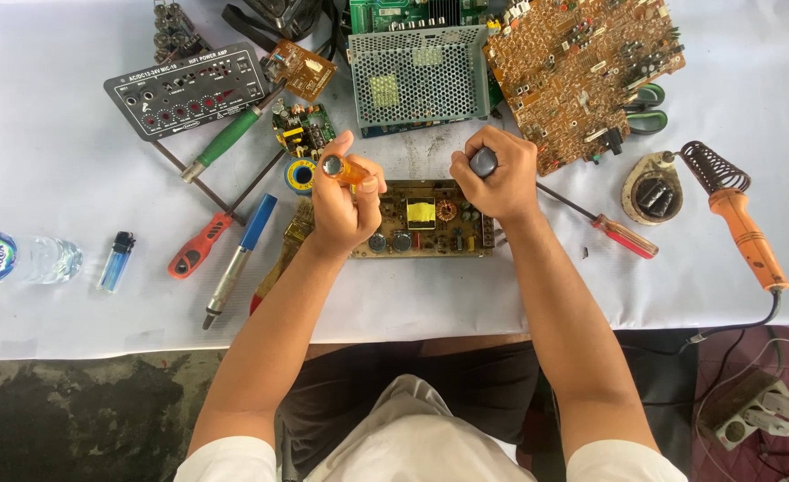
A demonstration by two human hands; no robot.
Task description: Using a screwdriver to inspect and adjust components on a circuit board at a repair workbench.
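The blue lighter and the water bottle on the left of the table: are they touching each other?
Apart. The head view shows a strip of white table cover between the blue lighter and the water bottle, which lies on its side.

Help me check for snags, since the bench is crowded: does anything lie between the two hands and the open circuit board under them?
Nothing visible does. The left hand, gripping an orange-handled tool, and the right hand, gripping a dark handle, sit directly over the circuit board. The red screwdriver lies off to its right.
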